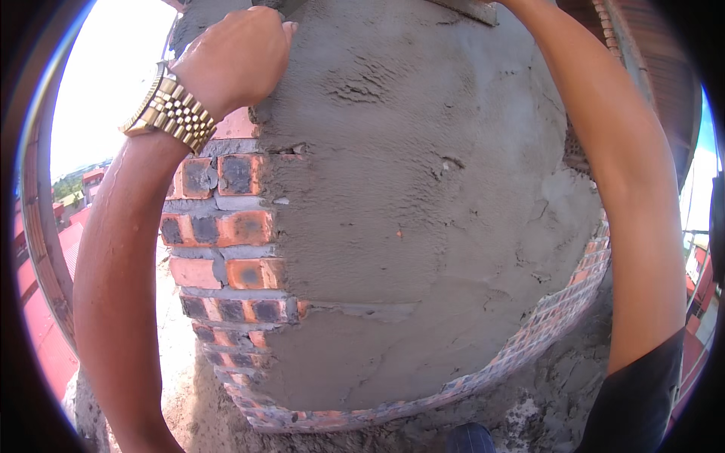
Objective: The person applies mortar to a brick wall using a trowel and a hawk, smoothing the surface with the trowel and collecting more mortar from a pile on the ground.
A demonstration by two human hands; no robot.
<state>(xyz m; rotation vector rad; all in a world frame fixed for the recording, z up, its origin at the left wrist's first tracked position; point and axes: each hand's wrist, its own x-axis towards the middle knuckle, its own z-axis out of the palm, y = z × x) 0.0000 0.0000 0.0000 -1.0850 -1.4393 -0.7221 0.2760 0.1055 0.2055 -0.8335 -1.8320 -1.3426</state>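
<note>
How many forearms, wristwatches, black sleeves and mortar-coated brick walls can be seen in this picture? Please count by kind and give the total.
Forearms: 2
Wristwatches: 1
Black sleeves: 1
Mortar-coated brick walls: 1
Total: 5

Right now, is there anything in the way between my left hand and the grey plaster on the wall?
Nothing clearly visible blocks it: your left hand is at the upper left edge of the grey plaster. Something dark shows beside the hand at the picture's top edge, too cut off to identify.
</note>
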